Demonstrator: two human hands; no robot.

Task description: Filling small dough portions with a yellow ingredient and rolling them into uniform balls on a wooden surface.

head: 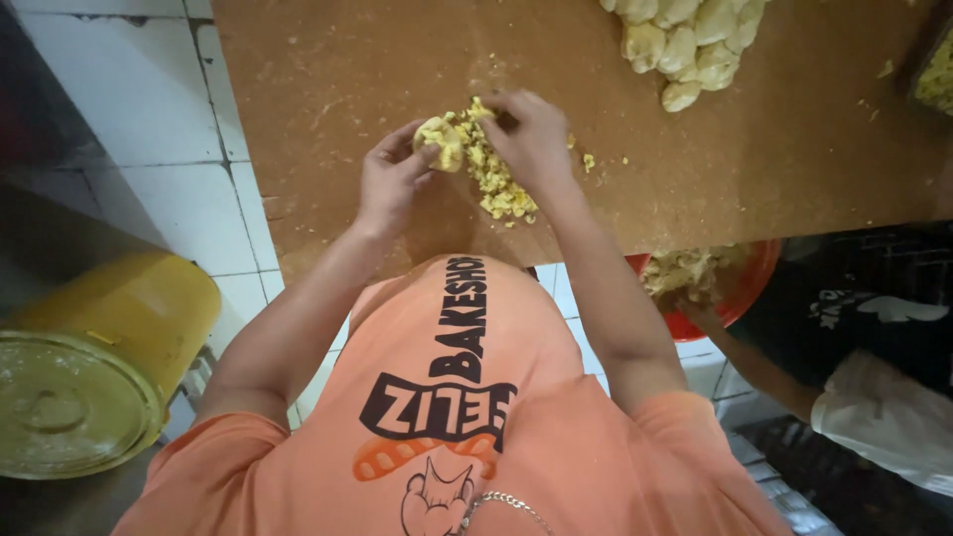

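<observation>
Nearest in the head view is the person's own orange shirt, with both forearms reaching away from it onto a brown desk (794, 159). At the near left a yellow bucket (109, 357) with a lid sits on the white tiled floor. At the near right, under the desk edge, a 2nd person's hand holds a red bowl (745, 293) of the same yellow stuff.

The crumbly yellow dough (491, 174) lies on the desk as a loose streak. Its long axis runs from the near right, close to the desk edge, up and leftward to the 2 hands. So the loose part lies toward the body from the hands, under and just near of the right wrist.

The left hand (392, 179) has its grip curled around a lump (442, 139) at the streak's far left end, thumb and fingers closed on it. The right hand (531, 134) lies over the far end of the dough, fingers bent down and pressed into it, closed on the crumbs. The 2 hands nearly touch across the lump. The right hand is nearer to the loose crumbs; the left hand sits clear of them, to the left.

Farther off, at the far edge to the right and well apart, lies a heap of shaped dough balls (685, 45).
</observation>
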